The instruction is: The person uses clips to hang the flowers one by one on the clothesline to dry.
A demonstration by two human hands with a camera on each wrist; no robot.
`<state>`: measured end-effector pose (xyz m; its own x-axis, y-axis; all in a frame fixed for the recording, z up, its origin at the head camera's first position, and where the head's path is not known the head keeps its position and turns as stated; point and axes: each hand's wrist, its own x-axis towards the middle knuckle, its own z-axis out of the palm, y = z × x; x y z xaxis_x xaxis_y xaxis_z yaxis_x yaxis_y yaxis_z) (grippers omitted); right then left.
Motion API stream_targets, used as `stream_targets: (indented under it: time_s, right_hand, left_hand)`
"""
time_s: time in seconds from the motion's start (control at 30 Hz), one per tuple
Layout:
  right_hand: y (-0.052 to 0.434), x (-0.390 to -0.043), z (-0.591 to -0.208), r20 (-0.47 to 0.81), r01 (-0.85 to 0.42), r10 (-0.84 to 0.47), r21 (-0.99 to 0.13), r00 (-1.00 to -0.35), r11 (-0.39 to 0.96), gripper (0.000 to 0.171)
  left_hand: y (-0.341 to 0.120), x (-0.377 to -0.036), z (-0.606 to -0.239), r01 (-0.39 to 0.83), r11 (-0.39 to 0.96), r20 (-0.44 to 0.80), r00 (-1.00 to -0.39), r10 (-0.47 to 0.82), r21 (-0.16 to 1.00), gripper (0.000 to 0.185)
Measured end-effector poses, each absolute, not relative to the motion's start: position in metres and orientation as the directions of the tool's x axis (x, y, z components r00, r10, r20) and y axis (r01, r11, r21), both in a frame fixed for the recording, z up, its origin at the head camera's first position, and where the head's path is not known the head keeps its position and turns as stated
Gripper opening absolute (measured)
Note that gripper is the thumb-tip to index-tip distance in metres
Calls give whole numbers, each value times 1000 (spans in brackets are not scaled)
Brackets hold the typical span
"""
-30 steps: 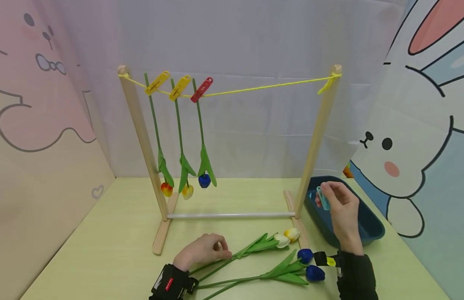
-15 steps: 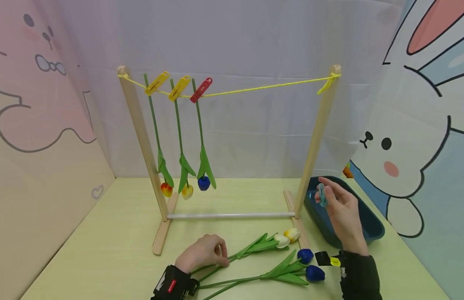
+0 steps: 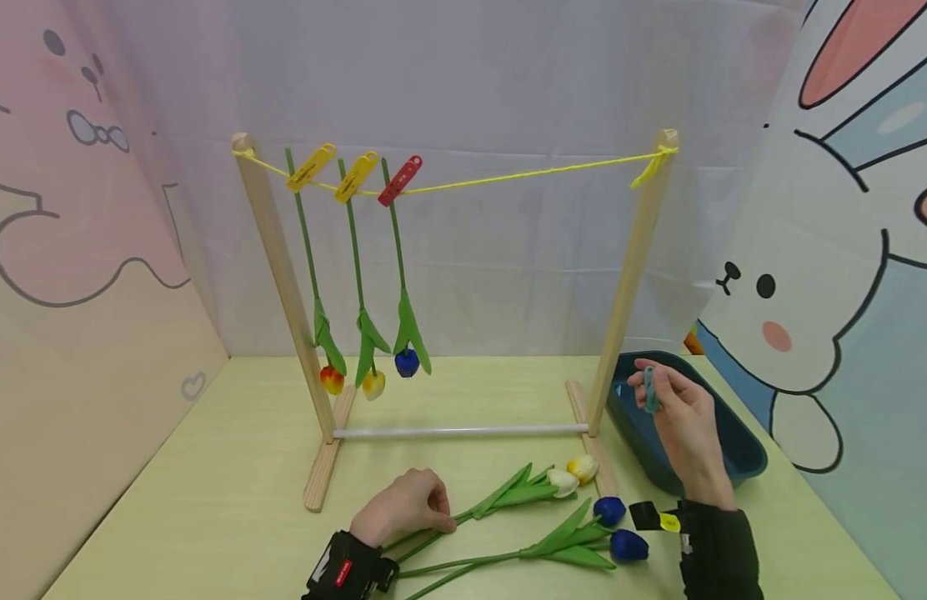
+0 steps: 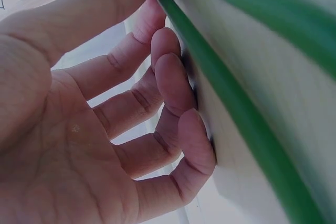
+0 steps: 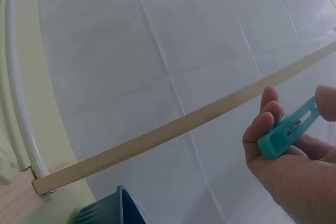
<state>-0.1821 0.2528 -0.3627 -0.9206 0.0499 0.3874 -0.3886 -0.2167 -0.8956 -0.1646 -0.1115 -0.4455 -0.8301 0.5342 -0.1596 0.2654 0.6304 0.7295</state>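
Observation:
My left hand (image 3: 407, 508) is low over the table, thumb and index fingertips pinching the green stem of an artificial tulip (image 3: 501, 497) with a pale head. In the left wrist view the other fingers curl beside that stem (image 4: 226, 93), a second one running alongside. Over the blue bin, my right hand (image 3: 684, 425) holds a teal clothespin (image 5: 286, 132) between thumb and fingers. Two blue tulips (image 3: 628, 546) lie nearer the front. Three tulips hang heads down from the yellow line (image 3: 523, 173), held by two yellow clothespins (image 3: 356, 177) and a red clothespin (image 3: 400, 181).
A wooden frame with a left post (image 3: 283, 283), a right post (image 3: 632, 283) and a white lower bar (image 3: 463, 432) stands across the table (image 3: 208, 467). The dark blue bin (image 3: 752, 454) sits right of it. A pale curtain (image 3: 493, 275) hangs behind.
My right hand has turned the teal clothespin to a more upright angle above the bin. My left fingertips have come down onto the tulip stem, shifting slightly left.

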Motion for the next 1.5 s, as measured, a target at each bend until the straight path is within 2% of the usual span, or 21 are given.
stream_targets:
  time_s: [0.2, 0.53, 0.8, 1.1, 1.5]
  right_hand:
    - [253, -182, -363, 395, -405, 86, -895, -914, -189, 23]
    - [257, -182, -366, 389, -386, -8, -916, -921, -107, 27]
    - [258, -182, -366, 402, -400, 4, -910, -916, -107, 27]
    - [261, -180, -367, 395, -389, -69, -917, -916, -86, 26]
    - [263, -179, -367, 394, -387, -79, -917, -916, -95, 27]
  left_hand:
    - [-112, -166, -445, 259, 630, -162, -832, 531, 732, 13]
    - [-114, -167, -443, 269, 632, -168, -823, 543, 726, 12]
    - [-114, -168, -442, 256, 640, -172, -832, 527, 724, 13]
    - [-115, -169, -442, 281, 652, -145, -842, 520, 704, 14]
    - [-117, -168, -441, 304, 648, -124, -840, 528, 698, 15]
